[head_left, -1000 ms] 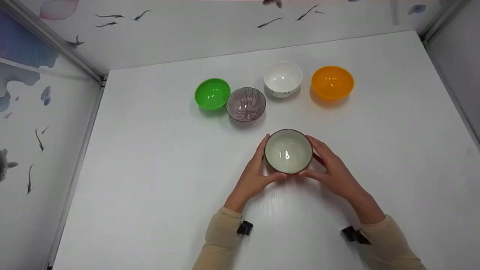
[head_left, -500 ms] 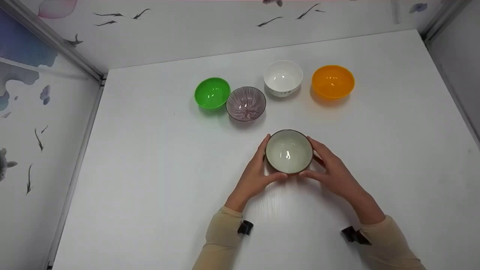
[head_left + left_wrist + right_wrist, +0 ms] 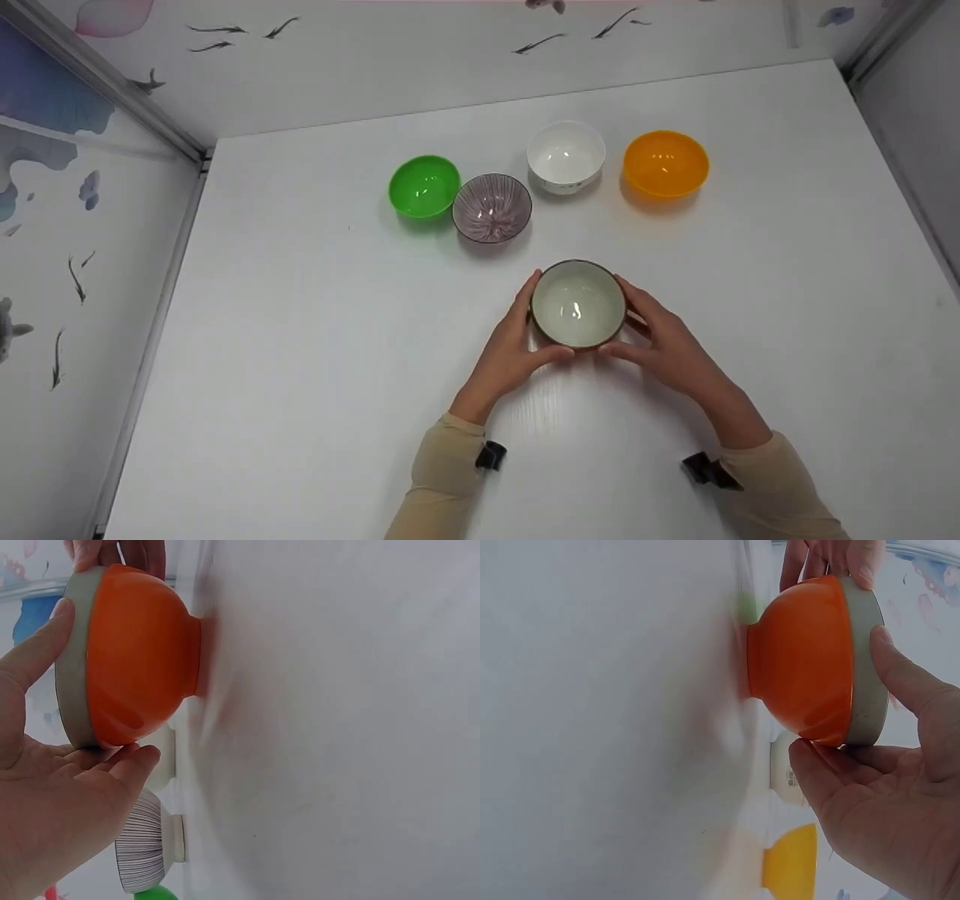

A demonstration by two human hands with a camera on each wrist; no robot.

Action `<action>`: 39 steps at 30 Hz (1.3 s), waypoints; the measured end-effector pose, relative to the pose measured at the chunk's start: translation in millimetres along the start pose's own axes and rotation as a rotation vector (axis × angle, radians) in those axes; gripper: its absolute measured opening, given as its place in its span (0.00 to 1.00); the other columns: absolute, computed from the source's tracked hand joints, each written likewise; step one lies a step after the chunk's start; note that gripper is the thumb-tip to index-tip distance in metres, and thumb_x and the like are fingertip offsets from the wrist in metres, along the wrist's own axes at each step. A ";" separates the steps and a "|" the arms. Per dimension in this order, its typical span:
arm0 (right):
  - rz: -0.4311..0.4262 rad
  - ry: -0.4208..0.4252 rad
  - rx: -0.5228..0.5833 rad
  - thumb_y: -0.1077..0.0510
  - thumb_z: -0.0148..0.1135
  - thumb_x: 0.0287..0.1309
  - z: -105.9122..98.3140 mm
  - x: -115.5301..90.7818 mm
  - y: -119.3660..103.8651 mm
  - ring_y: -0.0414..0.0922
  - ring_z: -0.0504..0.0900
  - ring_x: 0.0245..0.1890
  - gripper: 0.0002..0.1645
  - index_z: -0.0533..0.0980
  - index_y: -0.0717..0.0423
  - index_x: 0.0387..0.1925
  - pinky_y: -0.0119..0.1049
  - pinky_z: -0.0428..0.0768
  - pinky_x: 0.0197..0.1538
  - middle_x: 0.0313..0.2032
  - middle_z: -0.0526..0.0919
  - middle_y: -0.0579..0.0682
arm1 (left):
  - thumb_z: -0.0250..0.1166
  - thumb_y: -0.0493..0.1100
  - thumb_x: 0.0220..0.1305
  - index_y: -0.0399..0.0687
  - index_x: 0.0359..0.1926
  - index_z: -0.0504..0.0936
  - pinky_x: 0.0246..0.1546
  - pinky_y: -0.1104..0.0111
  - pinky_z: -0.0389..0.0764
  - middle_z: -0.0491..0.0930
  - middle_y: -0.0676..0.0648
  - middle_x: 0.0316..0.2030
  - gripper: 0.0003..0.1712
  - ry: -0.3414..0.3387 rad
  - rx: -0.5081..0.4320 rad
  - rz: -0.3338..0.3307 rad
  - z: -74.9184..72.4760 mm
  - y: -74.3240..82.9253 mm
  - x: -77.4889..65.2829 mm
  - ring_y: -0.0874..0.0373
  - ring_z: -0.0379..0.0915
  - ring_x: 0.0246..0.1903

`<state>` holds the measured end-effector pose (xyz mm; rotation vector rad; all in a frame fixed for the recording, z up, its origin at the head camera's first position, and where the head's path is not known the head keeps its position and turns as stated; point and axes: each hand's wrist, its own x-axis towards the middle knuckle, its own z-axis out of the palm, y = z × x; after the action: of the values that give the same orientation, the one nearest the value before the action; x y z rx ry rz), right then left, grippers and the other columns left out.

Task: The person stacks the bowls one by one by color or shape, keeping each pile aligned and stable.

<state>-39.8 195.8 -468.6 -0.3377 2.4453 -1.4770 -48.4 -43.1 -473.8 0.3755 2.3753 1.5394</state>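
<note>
Left hand (image 3: 510, 351): grips glossy, round, grey-rimmed orange bowl (image 3: 139, 656)
Right hand (image 3: 670, 352): grips its opposite side
Bowl: upright, mouth up

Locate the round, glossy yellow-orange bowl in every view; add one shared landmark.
Head: yellow-orange bowl, upper right.
Left wrist: not in it.
Right wrist: yellow-orange bowl, bottom edge, right of centre.
Shared landmark: round orange-sided bowl with grey rim band, between left hand and right hand.

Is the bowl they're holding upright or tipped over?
Upright: the head view shows the held bowl opening upward, and both wrist views show its foot toward the table.
</note>
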 end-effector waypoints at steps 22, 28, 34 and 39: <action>0.054 0.020 -0.004 0.46 0.73 0.54 6.7 -2.0 -6.5 0.60 0.61 0.74 0.58 0.52 0.56 0.78 0.59 0.70 0.68 0.76 0.59 0.58 | 0.76 0.48 0.54 0.52 0.80 0.43 0.78 0.62 0.57 0.50 0.50 0.79 0.63 -0.018 -0.014 -0.027 -0.6 2.2 -3.5 0.56 0.47 0.78; 0.060 0.014 -0.006 0.47 0.73 0.55 5.4 -1.4 -10.6 0.61 0.62 0.74 0.57 0.52 0.57 0.77 0.60 0.69 0.68 0.75 0.59 0.59 | 0.76 0.50 0.54 0.53 0.80 0.42 0.78 0.61 0.55 0.49 0.50 0.79 0.63 -0.020 0.002 -0.031 -0.9 2.7 -3.1 0.56 0.46 0.78; 0.055 0.016 0.007 0.48 0.73 0.55 4.5 0.6 -9.8 0.61 0.62 0.74 0.57 0.52 0.56 0.77 0.60 0.69 0.68 0.75 0.59 0.58 | 0.76 0.50 0.54 0.51 0.80 0.43 0.79 0.58 0.54 0.50 0.48 0.79 0.64 -0.011 0.019 -0.019 -2.2 5.0 -2.5 0.55 0.46 0.78; 0.055 0.019 0.013 0.48 0.73 0.55 3.9 1.6 -8.9 0.61 0.61 0.74 0.57 0.52 0.56 0.77 0.60 0.69 0.69 0.76 0.58 0.58 | 0.77 0.51 0.53 0.51 0.80 0.43 0.79 0.60 0.54 0.50 0.49 0.79 0.64 -0.012 0.017 -0.017 -3.0 4.8 -1.0 0.56 0.45 0.78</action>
<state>-39.4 188.0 -462.6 -0.2531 2.4384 -1.4787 -48.3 -44.1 -468.1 0.3660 2.3776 1.5060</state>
